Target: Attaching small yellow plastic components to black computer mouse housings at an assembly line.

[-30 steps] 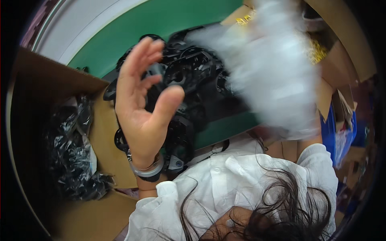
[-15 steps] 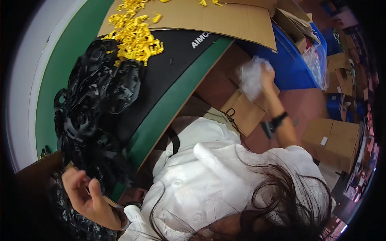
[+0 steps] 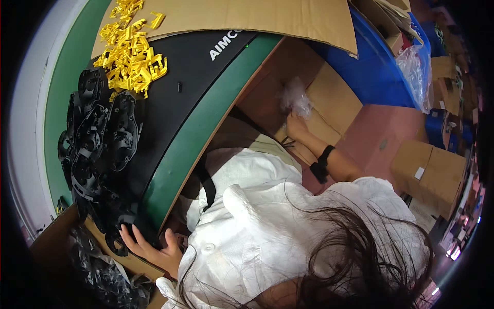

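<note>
My left hand (image 3: 154,250) is open, fingers spread, beside the lowest black plastic housings (image 3: 122,219) at the table's near end. Its fingertips overlap them in the picture; whether they touch, I cannot tell. More black molded housings (image 3: 123,131) lie heaped along the left of the black mat (image 3: 193,85). Out to the right, my right hand (image 3: 298,125) is closed on a crumpled clear plastic bag (image 3: 297,98). It reaches over an open cardboard box (image 3: 334,95) standing low beside the table. The bag hides part of the fingers.
Yellow plastic parts (image 3: 131,62) are piled on the mat against a flat cardboard sheet (image 3: 247,18). An open carton (image 3: 95,226) holding clear-wrapped black items stands at lower left. To the right are a blue bin (image 3: 355,62) and a closed cardboard box (image 3: 427,172) on the floor.
My right hand has moved left and down with the plastic bag, to over the open box. My left hand has shifted right, its fingers now spread. The view has shifted slightly.
</note>
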Demonstrator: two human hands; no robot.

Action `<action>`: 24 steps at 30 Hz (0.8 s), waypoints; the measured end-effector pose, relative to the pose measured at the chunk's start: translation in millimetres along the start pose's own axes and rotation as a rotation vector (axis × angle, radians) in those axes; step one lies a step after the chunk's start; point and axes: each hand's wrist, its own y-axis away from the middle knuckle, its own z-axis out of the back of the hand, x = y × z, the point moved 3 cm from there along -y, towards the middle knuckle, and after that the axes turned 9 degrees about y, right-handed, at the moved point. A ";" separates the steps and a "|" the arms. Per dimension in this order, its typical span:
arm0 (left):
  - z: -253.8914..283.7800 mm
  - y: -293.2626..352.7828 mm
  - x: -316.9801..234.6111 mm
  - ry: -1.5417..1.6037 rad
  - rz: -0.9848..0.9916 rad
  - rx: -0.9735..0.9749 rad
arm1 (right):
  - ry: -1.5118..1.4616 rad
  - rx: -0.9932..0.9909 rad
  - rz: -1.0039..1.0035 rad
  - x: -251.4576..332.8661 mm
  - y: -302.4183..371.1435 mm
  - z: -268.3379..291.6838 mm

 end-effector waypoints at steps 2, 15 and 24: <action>-6.1 3.3 0.1 0.018 -0.022 -0.059 | 0.104 0.105 0.077 -19.6 -29.1 -34.1; -15.4 7.6 5.0 0.084 0.123 -0.036 | -0.162 -0.497 -0.299 -42.0 -59.3 -43.8; -15.6 12.6 17.3 0.192 0.145 -0.224 | 0.084 0.152 -0.225 -37.9 -56.9 10.9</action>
